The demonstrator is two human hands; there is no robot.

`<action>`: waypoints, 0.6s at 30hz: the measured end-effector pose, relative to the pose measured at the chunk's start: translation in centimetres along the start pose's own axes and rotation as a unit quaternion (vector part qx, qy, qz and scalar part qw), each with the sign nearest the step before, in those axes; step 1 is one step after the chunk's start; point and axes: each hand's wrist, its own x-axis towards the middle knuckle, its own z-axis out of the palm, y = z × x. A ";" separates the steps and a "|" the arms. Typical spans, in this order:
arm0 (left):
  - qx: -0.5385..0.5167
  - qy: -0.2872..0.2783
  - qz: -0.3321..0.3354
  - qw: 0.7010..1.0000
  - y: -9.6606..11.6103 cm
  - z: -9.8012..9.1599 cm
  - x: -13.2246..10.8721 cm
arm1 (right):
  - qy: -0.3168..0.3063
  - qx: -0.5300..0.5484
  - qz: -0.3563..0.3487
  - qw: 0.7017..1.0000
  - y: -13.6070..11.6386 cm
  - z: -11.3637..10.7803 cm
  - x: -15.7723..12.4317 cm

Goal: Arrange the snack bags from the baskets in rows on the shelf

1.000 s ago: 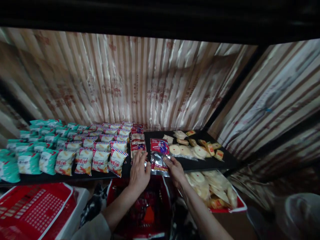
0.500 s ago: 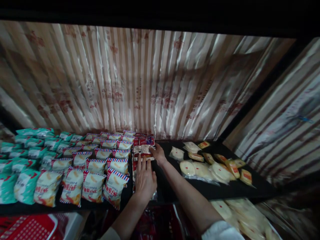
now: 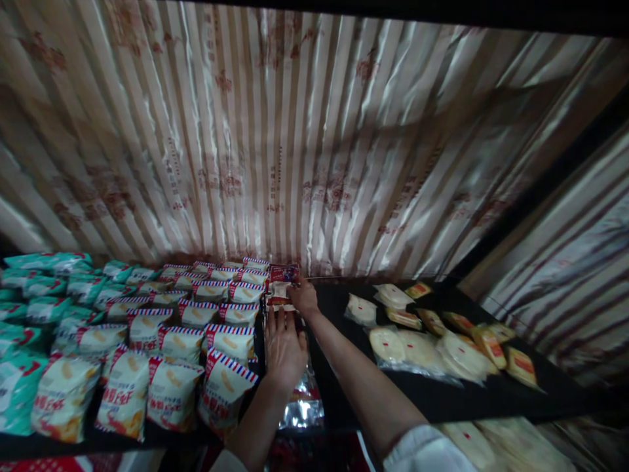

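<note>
A row of dark red snack packets (image 3: 283, 275) runs front to back along the middle of the black shelf. My left hand (image 3: 285, 347) lies flat on the packets, palm down, its fingers stretched toward the back wall. At the rear, my right hand (image 3: 304, 296) has its fingers closed on the right edge of a dark red packet with a pale picture. The fingertips' exact hold is hard to make out. A shiny silver packet end (image 3: 302, 414) shows near the shelf's front edge, below my left wrist. My hands and left forearm hide much of the row.
White-and-red snack bags (image 3: 170, 393) stand in rows close on the left, with teal bags (image 3: 19, 393) beyond. Flat pale packs (image 3: 422, 351) and yellow packs (image 3: 521, 367) lie on the right. Striped sheeting (image 3: 314, 144) covers the back; the black shelf (image 3: 339, 387) ends in front.
The view has tilted down and come closer. My right hand has shifted slightly left over the rear packet. My left hand stays flat, and the silver packet end shows more.
</note>
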 end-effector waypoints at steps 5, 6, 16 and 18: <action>0.002 -0.004 -0.009 1.000 -0.3 0.2 0.7 | -0.010 -0.039 -0.011 0.999 -0.5 0.7 0.9; 0.001 -0.002 -0.010 1.000 -0.4 0.3 0.8 | -0.012 -0.046 -0.013 0.999 -0.6 0.9 1.0; -0.005 0.047 -0.004 0.999 -0.3 1.6 1.2 | -0.011 -0.086 0.016 0.996 -1.1 1.8 1.2; -0.007 0.045 -0.002 0.999 -0.2 1.8 1.1 | -0.009 -0.084 0.017 0.996 -1.0 1.8 1.4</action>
